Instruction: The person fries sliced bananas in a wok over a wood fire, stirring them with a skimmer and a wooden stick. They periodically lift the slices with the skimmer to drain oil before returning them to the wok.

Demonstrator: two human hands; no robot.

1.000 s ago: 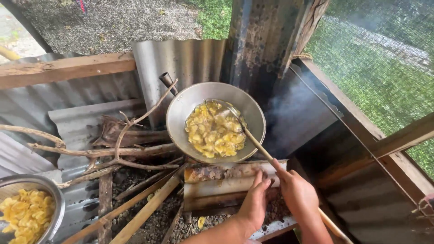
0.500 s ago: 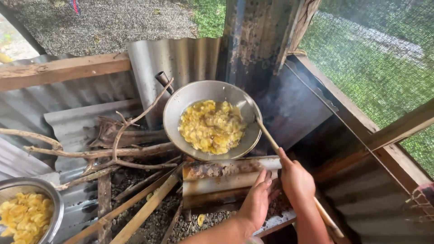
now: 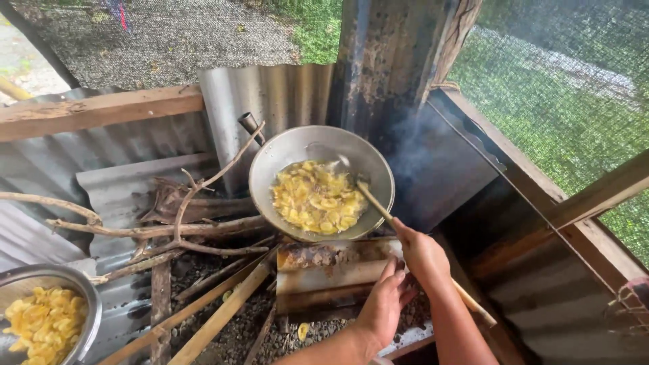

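Corrugated metal sheets wall a firewood hearth where a round pan of yellow slices sits. Right hand grips a long wooden stirrer dipped among them; left hand rests spread and holding nothing on the metal block below

1. A metal bowl of yellow slices sat at the lower left.
2. Dry branches lay across corrugated metal sheets.
3. A wooden beam ran along the top left.
4. Green netting covered the right side.
5. Smoke rose beside a rusted metal post.
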